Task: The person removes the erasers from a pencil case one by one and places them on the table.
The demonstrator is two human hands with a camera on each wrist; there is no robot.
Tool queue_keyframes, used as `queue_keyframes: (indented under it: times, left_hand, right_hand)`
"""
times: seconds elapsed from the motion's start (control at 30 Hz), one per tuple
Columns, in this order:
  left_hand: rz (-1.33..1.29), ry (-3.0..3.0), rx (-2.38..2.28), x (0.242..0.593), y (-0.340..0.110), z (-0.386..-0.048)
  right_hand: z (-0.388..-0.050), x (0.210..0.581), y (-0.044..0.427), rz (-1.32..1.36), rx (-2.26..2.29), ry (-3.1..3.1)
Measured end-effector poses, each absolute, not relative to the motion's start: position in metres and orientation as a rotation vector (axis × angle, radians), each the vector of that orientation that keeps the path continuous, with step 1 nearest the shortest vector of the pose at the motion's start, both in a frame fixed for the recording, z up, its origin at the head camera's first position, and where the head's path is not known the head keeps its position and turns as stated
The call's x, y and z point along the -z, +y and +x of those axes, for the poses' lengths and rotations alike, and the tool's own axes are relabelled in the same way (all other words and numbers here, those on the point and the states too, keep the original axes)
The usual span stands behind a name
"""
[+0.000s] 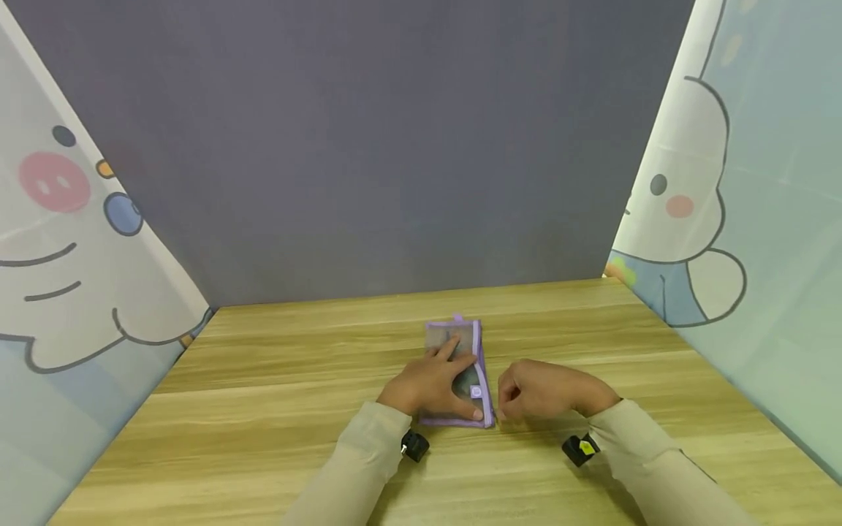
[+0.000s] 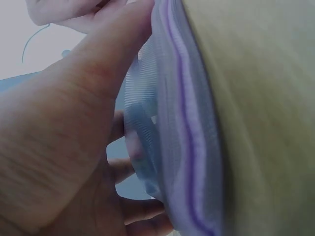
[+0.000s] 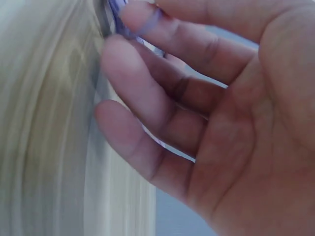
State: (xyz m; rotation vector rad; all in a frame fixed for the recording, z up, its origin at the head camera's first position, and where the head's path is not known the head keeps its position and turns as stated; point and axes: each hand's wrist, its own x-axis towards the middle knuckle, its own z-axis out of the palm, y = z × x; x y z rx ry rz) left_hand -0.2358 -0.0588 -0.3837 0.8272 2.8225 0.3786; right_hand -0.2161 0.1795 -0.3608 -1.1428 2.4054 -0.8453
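Observation:
A translucent mesh zipper pouch (image 1: 454,333) with purple edging lies on the wooden table, its long side pointing away from me. My left hand (image 1: 429,383) rests on it with fingers spread, the thumb near the lower right corner. Something dark shows through the mesh; its kind cannot be told. A purple zipper (image 2: 189,147) runs along the pouch's edge in the left wrist view. Beside that lower right corner, my right hand (image 1: 546,391) pinches a small purple zipper pull (image 3: 148,22) between thumb and index finger. Its other fingers are loosely curled.
The wooden table (image 1: 296,365) extends to both sides of the pouch. A dark grey panel (image 1: 408,146) rises at its back edge. Cartoon-printed curtains hang at the left (image 1: 59,277) and the right (image 1: 776,219).

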Motion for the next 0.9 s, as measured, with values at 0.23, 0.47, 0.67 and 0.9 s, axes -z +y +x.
queue_keyframes:
  times: [0.23,0.47,0.67,0.9]
  left_hand:
    - [0.789,2.809,-0.353,0.3829,-0.0589,-0.2385]
    - [0.814,2.829,-0.334,0.3816,-0.0555,-0.2397]
    - [0.797,2.826,-0.346,0.3810,-0.0561,-0.2393]
    - [0.794,2.828,-0.372,0.3816,-0.0574,-0.2384]
  right_hand:
    - [-0.2167,0.3609,0.1771,-1.179,0.850,2.414]
    - [-0.2159,0.3589,0.1778,-1.235,0.836,2.360]
    - [-0.2137,0.3565,0.1789,-1.221,0.864,2.243]
    - [-0.2128,0.3564,0.1779,-1.238,0.872,2.237]
